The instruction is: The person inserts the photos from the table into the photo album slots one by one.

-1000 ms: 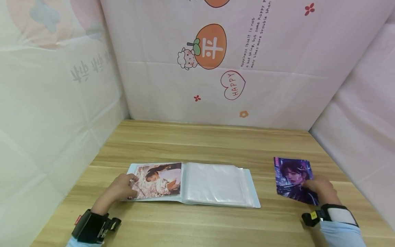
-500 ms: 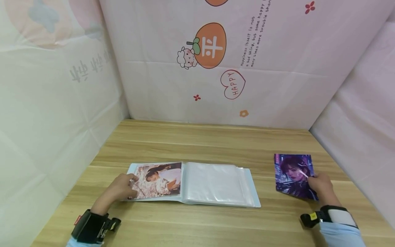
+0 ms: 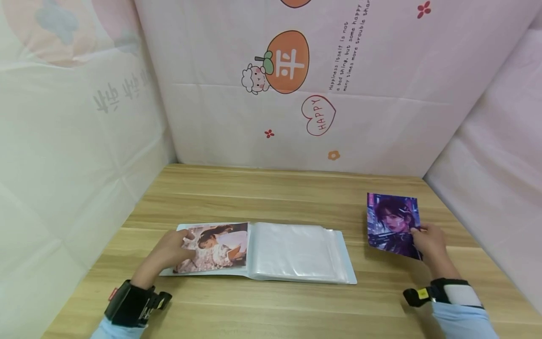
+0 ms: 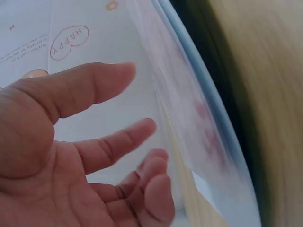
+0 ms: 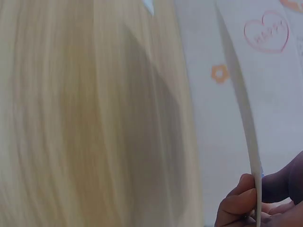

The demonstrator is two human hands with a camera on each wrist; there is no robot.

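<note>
An open photo album (image 3: 296, 254) with a pale blue cover lies on the table. Its left page carries a pink blossom photo (image 3: 211, 256) of a person; clear sleeves fill the right side. My left hand (image 3: 173, 249) hovers over that page's left edge, and in the left wrist view its fingers (image 4: 113, 146) are spread and relaxed, holding nothing. To the right of the album, my right hand (image 3: 431, 245) pinches a purple photo (image 3: 391, 221) by its right edge. Seen edge-on in the right wrist view, the purple photo (image 5: 245, 113) stands up between thumb and fingers.
The wooden table (image 3: 271, 310) is bounded by a white printed cloth (image 3: 211, 122) at the back and by cloth on both sides. Under the raised photo, a shadow (image 5: 151, 127) falls on the wood.
My right hand has lifted the purple photo up and slightly left, away from the table. The left hand has shifted a little to the right over the page.
</note>
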